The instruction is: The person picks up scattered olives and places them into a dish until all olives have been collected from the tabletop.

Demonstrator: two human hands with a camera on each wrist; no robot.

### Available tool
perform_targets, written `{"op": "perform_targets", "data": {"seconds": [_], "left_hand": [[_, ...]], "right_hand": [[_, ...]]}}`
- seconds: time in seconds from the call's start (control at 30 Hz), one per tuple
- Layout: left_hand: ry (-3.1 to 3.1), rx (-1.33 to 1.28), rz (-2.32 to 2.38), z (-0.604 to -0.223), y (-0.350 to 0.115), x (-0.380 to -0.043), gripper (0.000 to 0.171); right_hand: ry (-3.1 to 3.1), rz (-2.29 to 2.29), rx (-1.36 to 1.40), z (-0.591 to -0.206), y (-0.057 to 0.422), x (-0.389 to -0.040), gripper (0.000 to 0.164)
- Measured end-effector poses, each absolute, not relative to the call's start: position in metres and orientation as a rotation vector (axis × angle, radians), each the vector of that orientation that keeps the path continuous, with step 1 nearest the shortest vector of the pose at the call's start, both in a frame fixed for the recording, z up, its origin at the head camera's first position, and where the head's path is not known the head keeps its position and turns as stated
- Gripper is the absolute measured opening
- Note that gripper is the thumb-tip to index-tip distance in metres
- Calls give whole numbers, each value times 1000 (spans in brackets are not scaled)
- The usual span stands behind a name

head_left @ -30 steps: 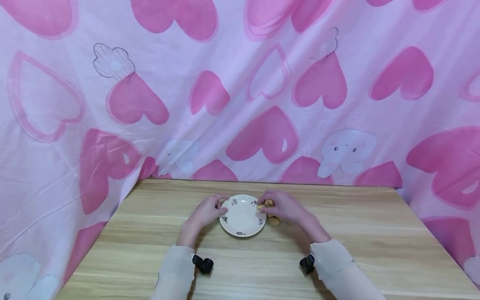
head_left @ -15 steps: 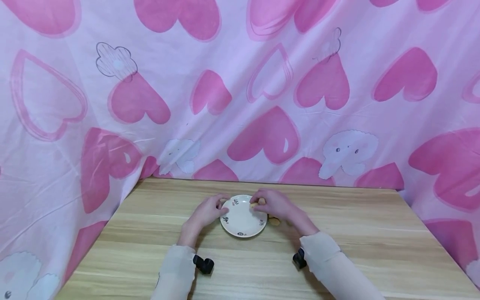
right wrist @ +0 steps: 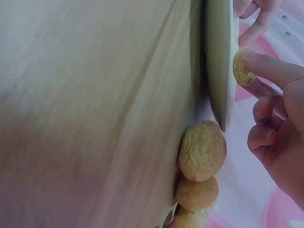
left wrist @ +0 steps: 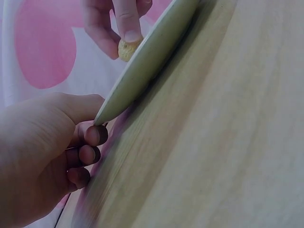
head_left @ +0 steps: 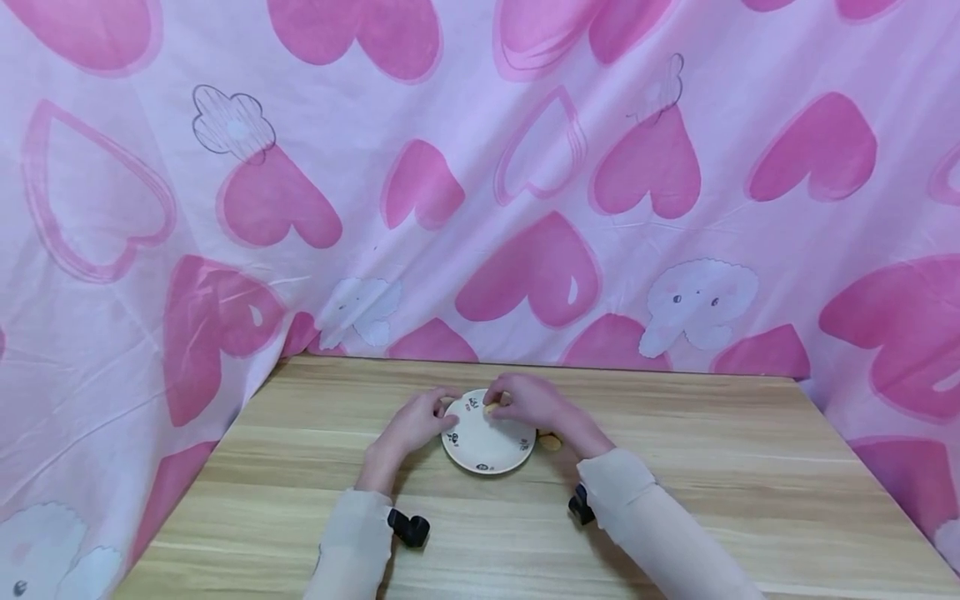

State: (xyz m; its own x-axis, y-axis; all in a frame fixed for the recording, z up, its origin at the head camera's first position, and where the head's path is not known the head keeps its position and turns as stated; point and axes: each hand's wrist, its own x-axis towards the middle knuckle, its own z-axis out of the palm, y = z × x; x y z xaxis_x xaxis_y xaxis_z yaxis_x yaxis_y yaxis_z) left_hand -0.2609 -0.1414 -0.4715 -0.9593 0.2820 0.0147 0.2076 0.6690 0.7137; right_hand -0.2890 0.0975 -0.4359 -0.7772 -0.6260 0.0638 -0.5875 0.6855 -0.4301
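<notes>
A white plate (head_left: 486, 443) with small dark pictures round its rim lies on the wooden table. My left hand (head_left: 412, 422) grips its left rim, thumb on top and fingers curled below the edge, as the left wrist view shows. Over the plate's upper part, my right hand (head_left: 531, 402) pinches a small wrinkled, tan, rounded lump (right wrist: 243, 69) between thumb and fingertips. The lump comes right down at the plate's surface in the left wrist view. Similar tan lumps (right wrist: 203, 149) sit on the table just off the plate's right edge, partly behind my right hand in the head view.
The wooden table (head_left: 300, 483) ends at the back against a pink cloth (head_left: 525, 133) printed with hearts. A black wrist camera (head_left: 408, 528) sits at my left cuff, another (head_left: 581, 505) at my right cuff.
My right hand has moved left from the plate's right edge to over its upper middle, carrying the tan lump. My left hand has stayed at the left rim.
</notes>
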Motion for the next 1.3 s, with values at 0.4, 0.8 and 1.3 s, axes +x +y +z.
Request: {"op": "perform_targets", "data": {"seconds": [0.4,0.8,1.3], "left_hand": [[2769,405,1191,-472,-138,-262,44],[2770,394,1212,-473,-140,-262,42],[2774,406,1227,-475,-139,-262,42]], "right_hand": [[2783,-635,-995,-439,91,-291,15],[2801,-626,-1051,-438,95,-289,20],[2858,-740,-979,-425,124,-272,19]]}}
